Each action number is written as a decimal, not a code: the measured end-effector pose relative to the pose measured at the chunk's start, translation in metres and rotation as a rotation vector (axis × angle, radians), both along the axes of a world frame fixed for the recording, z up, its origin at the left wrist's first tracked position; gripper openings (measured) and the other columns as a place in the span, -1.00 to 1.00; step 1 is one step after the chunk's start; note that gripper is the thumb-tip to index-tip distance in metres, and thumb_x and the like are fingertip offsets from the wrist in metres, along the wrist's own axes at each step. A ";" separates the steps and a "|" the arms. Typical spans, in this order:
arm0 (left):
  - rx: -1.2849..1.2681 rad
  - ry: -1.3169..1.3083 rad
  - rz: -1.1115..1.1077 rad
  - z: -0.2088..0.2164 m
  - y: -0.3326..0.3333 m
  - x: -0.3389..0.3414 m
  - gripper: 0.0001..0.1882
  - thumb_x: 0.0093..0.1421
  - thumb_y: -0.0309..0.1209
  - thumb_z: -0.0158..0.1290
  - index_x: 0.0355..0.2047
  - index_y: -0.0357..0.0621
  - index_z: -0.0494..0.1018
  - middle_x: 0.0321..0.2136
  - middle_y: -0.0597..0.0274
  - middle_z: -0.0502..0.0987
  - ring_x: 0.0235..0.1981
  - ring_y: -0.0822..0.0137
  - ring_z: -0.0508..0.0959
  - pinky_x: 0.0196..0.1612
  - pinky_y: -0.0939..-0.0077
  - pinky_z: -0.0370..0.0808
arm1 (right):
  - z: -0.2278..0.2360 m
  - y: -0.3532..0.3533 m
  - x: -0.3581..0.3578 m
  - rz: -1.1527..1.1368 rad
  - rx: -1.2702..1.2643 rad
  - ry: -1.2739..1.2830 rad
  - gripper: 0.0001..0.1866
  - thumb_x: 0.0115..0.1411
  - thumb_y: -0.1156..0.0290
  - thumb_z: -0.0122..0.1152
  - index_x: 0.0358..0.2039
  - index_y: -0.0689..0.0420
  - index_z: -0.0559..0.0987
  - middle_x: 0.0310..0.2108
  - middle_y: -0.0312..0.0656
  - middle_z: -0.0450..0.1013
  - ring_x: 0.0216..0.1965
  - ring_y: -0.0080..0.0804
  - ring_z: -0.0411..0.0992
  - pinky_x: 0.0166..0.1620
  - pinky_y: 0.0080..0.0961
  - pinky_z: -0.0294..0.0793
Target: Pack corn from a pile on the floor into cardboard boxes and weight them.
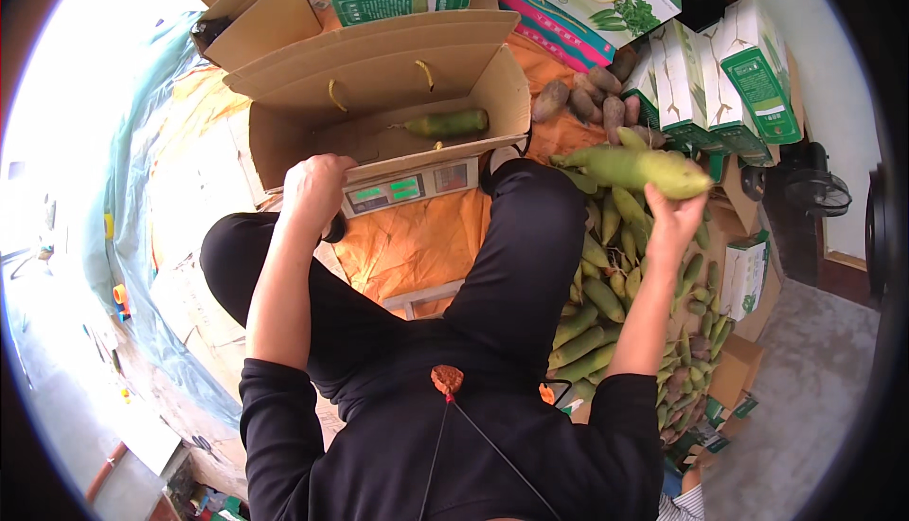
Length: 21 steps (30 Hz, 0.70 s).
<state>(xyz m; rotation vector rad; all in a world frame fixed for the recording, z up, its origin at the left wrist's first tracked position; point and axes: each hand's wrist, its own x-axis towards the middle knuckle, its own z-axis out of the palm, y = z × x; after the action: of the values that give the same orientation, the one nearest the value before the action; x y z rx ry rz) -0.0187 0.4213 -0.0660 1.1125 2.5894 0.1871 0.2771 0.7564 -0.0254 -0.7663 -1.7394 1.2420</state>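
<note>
My right hand [674,220] grips a large pale-green radish [625,169] by its thick end, above a heap of similar radishes [592,303] on my right. My left hand [319,185] is closed over the near left edge of an open cardboard box [379,71]. Inside that box, toward its right side, lies one green radish [450,124]. The box rests on a weighing scale [407,189] with a lit green display, between my bent knees.
Several dark reddish-brown tubers [589,95] lie beyond the radish heap. White-and-green cartons [705,85] stand at the far right, near a black fan [822,185]. Another cardboard box [256,14] sits at the far left. Part of another person, with a striped sleeve [684,504], shows at lower right.
</note>
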 end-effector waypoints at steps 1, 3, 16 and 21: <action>0.013 -0.005 -0.001 -0.001 0.001 -0.001 -0.73 0.01 -0.54 0.01 -0.28 0.00 0.57 -0.42 0.06 0.57 -0.30 0.06 0.57 -0.24 0.28 0.50 | 0.024 -0.003 -0.017 0.073 0.029 0.068 -0.35 0.00 0.60 0.33 0.10 0.25 0.26 0.00 -0.12 0.34 0.03 -0.35 0.33 0.16 -0.40 0.24; 0.008 -0.005 -0.002 -0.002 0.002 -0.002 -0.74 0.02 -0.53 0.01 -0.27 0.00 0.57 -0.41 0.06 0.57 -0.30 0.06 0.57 -0.23 0.28 0.50 | 0.064 -0.014 -0.052 0.236 0.064 0.174 -0.35 -0.02 0.64 0.33 0.09 0.26 0.25 -0.02 -0.12 0.34 0.02 -0.35 0.35 0.13 -0.39 0.30; -0.017 0.002 0.008 -0.004 0.004 -0.001 -0.74 0.02 -0.48 0.06 -0.24 -0.02 0.56 -0.38 0.06 0.57 -0.27 0.05 0.56 -0.20 0.26 0.49 | -0.043 -0.129 -0.279 0.914 0.512 -0.493 -0.33 -0.24 0.39 0.47 -0.06 0.14 0.40 -0.08 -0.04 0.42 0.00 -0.06 0.37 0.03 -0.23 0.40; 0.016 -0.011 0.002 -0.005 -0.001 -0.002 -0.72 0.00 -0.47 0.06 -0.23 0.00 0.56 -0.37 0.06 0.58 -0.28 0.06 0.57 -0.20 0.25 0.49 | -0.073 -0.167 -0.307 1.078 0.581 -1.109 -0.32 -0.13 0.25 0.42 0.03 0.11 0.39 0.00 -0.03 0.41 0.05 -0.10 0.36 0.09 -0.24 0.35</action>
<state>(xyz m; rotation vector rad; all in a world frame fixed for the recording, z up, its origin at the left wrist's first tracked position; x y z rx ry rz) -0.0203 0.4206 -0.0714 1.1108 2.5841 0.2148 -0.0297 0.5893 -0.0982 -0.0367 -3.4946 0.7615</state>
